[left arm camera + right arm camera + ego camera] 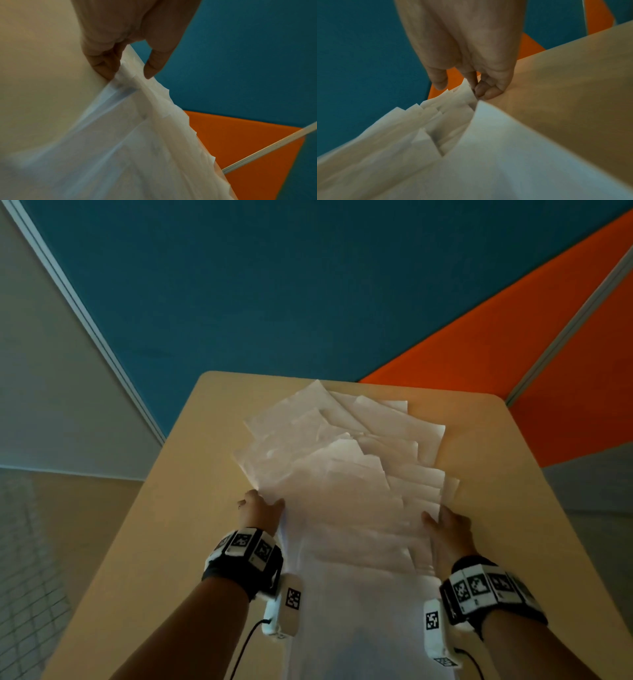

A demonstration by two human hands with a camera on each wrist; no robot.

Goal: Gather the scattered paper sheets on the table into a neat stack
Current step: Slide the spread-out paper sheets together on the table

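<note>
Several white paper sheets [342, 474] lie fanned and overlapping down the middle of the tan table [164, 525], from its near edge to its far edge. My left hand [262, 503] is at the pile's left edge. In the left wrist view the left hand [128, 75] pinches the paper sheets [137, 148], thumb on top and curled fingers [104, 67] at the table side. My right hand [442, 522] is at the pile's right edge. In the right wrist view the right hand [462, 90] has curled fingers [488, 92] against the sheets' [436, 135] edge, with the thumb over them.
A blue partition [274, 285] stands behind the table's far edge, with an orange panel [513, 354] at the right. Bare tabletop [573, 81] shows on both sides of the pile. Floor [34, 577] lies beyond the table's left edge.
</note>
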